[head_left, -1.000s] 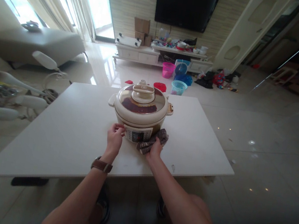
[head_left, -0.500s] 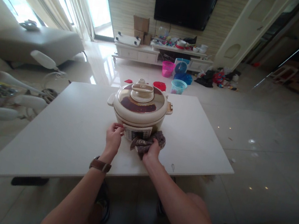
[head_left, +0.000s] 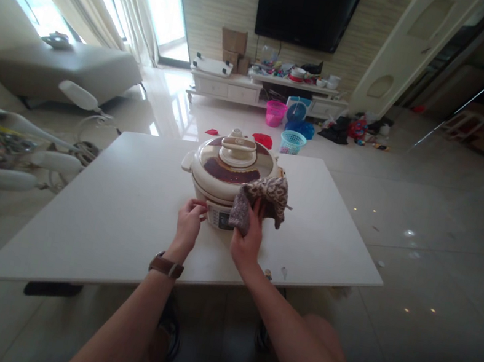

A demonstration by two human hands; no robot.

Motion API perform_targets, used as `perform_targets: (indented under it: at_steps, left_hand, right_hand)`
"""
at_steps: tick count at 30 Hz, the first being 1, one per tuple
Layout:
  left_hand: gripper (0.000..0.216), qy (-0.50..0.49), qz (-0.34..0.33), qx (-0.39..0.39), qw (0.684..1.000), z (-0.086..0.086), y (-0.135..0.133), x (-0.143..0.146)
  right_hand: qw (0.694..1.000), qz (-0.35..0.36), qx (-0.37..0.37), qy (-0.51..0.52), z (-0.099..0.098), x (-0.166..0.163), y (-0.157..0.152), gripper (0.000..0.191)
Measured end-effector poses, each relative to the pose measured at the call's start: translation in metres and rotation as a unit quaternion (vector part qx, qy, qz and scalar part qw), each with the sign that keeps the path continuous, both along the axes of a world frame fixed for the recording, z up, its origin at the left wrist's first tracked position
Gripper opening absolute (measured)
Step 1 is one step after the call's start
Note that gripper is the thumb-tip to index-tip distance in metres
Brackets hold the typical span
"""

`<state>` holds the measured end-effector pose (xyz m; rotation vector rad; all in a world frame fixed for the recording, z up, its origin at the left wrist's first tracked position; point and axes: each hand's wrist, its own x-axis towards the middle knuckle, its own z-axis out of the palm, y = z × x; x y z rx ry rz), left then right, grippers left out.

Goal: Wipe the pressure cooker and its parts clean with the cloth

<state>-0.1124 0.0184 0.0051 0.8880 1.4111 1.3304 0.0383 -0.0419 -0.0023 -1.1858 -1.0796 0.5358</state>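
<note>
A cream electric cooker (head_left: 205, 177) with a glass-topped lid (head_left: 230, 174) stands on the white table (head_left: 132, 218). The lid is on, and its handle (head_left: 239, 146) points up. My right hand (head_left: 248, 238) is closed on a brown-and-white patterned cloth (head_left: 267, 195), which spreads against the cooker's right front side. Behind the cloth, part of the control panel (head_left: 219, 217) and the right side handle are hidden. At the panel's left edge my left hand (head_left: 189, 221) is closed, fingers curled together; whether they pinch anything cannot be made out. A brown-strapped watch (head_left: 166, 265) circles my left wrist.
Two small objects, one a clear piece (head_left: 284, 273), lie by the table's front right edge. Beyond the table stand a turquoise basket (head_left: 292, 143) and a pink basket (head_left: 275, 114). White padded arms of some equipment (head_left: 74, 95) are close to the table's left side.
My right hand has lifted the cloth from the cooker's lower front up to its right side, and the cloth has opened out. My left hand stays by the panel. The view has shifted slightly.
</note>
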Motion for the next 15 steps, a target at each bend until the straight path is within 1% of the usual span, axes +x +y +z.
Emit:
perform_targets:
  at_steps: [3, 5, 7, 9, 11, 13, 15]
  left_hand:
    - [0.020, 0.004, -0.009, -0.003, 1.000, 0.001, -0.002, 0.000]
    - [0.021, 0.004, -0.012, -0.003, 1.000, 0.001, -0.003, 0.000]
    - [0.022, 0.003, -0.012, 0.000, 1.000, 0.001, -0.004, 0.000]
    - [0.023, 0.004, -0.009, 0.003, 1.000, 0.000, -0.003, 0.001]
    - [0.023, 0.007, -0.001, 0.005, 1.000, -0.002, -0.002, 0.003]
    - [0.023, 0.011, 0.007, 0.005, 1.000, -0.004, -0.001, 0.004]
    - [0.023, 0.012, 0.015, 0.007, 1.000, -0.006, 0.000, 0.006]
  right_hand:
    - [0.999, -0.039, 0.012, 0.035, 0.008, 0.025, 0.022, 0.061]
    - [0.997, -0.055, -0.006, 0.062, 0.010, 0.039, 0.037, 0.059]
    - [0.997, -0.061, -0.025, 0.047, 0.010, 0.047, 0.044, 0.060]
    - [0.997, -0.060, -0.024, -0.029, 0.012, 0.046, 0.042, 0.061]
    - [0.985, -0.047, -0.018, -0.163, 0.020, 0.038, 0.034, 0.065]
    - [0.949, -0.019, -0.027, -0.314, 0.035, 0.031, 0.025, 0.071]
    - [0.909, 0.011, -0.040, -0.415, 0.051, 0.029, 0.022, 0.075]
